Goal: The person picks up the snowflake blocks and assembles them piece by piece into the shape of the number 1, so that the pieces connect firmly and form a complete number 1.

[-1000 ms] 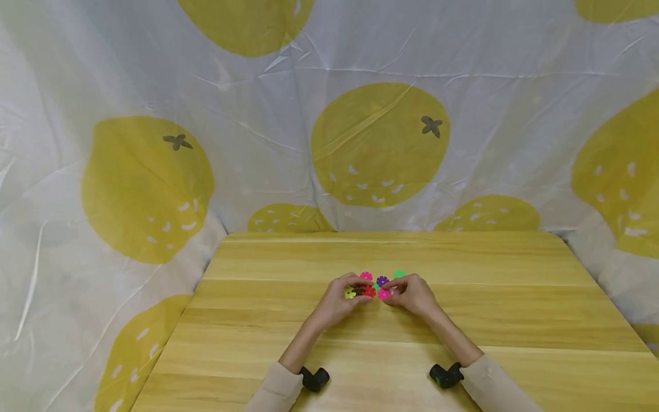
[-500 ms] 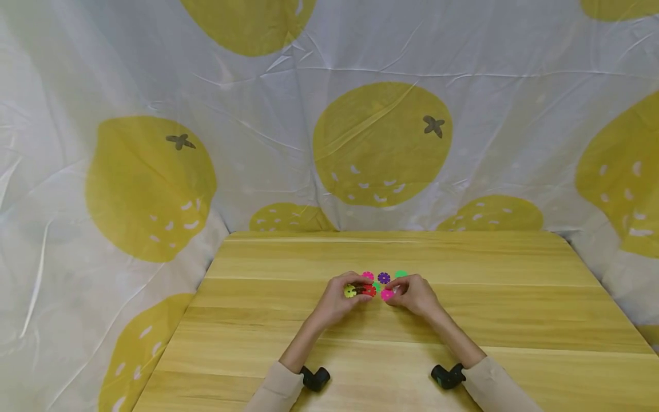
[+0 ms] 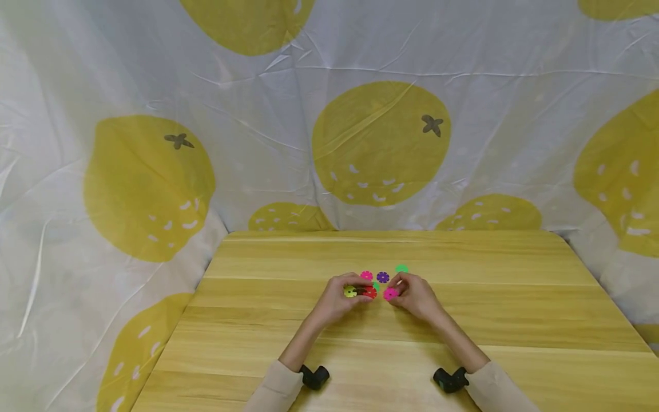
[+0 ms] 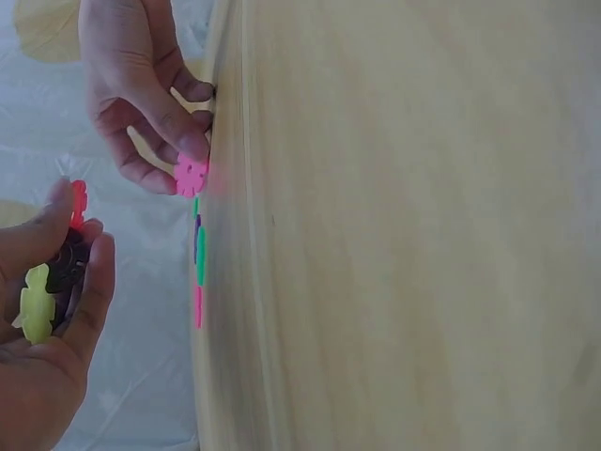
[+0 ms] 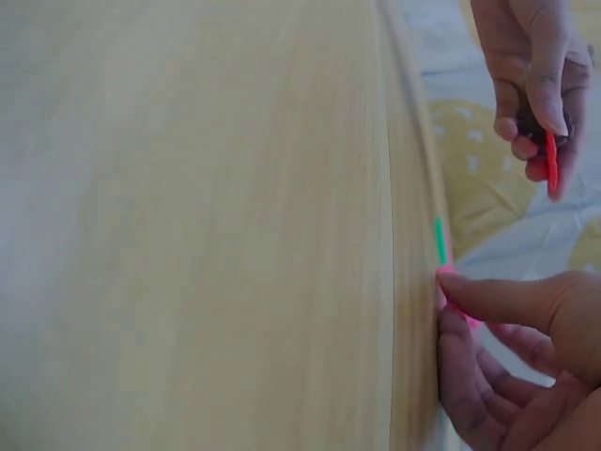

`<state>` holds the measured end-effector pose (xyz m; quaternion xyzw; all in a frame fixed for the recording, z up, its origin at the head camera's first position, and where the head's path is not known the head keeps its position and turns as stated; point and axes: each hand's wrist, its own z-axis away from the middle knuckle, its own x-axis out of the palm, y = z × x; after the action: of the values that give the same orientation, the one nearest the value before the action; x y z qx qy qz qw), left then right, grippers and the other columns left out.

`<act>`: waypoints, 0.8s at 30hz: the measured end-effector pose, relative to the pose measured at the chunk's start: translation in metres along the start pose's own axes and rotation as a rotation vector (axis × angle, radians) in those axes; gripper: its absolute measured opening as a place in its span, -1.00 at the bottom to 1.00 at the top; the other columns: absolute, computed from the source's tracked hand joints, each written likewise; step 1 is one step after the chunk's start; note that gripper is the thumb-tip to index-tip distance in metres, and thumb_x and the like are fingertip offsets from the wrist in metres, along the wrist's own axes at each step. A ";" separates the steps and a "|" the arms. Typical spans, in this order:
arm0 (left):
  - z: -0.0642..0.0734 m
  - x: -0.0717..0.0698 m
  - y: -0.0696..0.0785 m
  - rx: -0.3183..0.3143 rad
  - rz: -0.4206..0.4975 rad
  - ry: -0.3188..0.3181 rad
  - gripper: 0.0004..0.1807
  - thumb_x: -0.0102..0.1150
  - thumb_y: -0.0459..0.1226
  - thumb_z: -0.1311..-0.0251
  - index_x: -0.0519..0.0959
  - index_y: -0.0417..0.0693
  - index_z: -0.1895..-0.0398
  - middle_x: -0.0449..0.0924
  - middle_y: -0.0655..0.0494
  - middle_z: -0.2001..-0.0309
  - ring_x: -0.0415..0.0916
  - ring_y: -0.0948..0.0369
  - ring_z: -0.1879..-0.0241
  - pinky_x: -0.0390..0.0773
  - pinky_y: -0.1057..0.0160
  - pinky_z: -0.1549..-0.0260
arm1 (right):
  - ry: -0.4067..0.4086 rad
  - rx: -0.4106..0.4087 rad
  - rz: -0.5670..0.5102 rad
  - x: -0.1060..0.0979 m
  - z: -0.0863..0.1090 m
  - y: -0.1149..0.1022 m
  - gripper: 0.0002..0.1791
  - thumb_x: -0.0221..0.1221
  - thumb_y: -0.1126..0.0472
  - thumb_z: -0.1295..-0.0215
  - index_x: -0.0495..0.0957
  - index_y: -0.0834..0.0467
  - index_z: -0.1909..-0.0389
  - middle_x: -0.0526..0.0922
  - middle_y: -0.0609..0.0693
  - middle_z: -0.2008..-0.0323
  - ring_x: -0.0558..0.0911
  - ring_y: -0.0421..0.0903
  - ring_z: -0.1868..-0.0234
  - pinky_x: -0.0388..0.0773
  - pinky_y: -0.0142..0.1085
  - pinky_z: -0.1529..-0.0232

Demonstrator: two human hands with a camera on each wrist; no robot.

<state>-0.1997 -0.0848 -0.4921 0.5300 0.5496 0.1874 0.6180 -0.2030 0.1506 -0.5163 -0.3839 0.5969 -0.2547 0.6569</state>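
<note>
My left hand [image 3: 333, 298] grips a joined row of notched plastic snowflake discs. A yellow disc [image 3: 350, 292] is at one end, a dark disc [image 4: 68, 261] in the middle and a red disc [image 3: 370, 292] at the other end. Between thumb and fingers, my right hand [image 3: 419, 297] pinches a bright pink snowflake disc [image 3: 390, 293], held apart from the red one. The left wrist view shows this pink disc's face, while the fingers cover much of it in the right wrist view.
On the wooden table [image 3: 329, 366], just beyond the hands, lie loose snowflake discs: a pink disc [image 3: 366, 276], a purple disc [image 3: 383, 277], a green disc [image 3: 402, 269] and another green disc [image 3: 376, 286] partly hidden. A lemon-print cloth [image 3: 257, 143] hangs behind the table.
My right hand has drawn slightly right with its pink disc, widening the gap to the red one. More of the far green disc shows. My left hand has hardly moved.
</note>
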 end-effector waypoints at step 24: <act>0.000 0.001 0.002 -0.013 0.051 -0.038 -0.68 0.42 -0.29 -0.25 0.72 -0.19 -0.06 0.76 0.03 0.07 0.69 0.12 0.02 0.63 0.32 -0.04 | -0.101 -0.080 -0.421 -0.014 0.020 -0.008 -0.68 0.36 0.28 -0.35 0.67 0.29 -0.08 0.78 0.25 0.16 0.81 0.00 0.20 0.76 -0.11 0.11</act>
<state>-0.1992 -0.0833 -0.4904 0.5434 0.5227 0.1966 0.6268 -0.1847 0.1609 -0.5016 -0.5381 0.4794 -0.3426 0.6026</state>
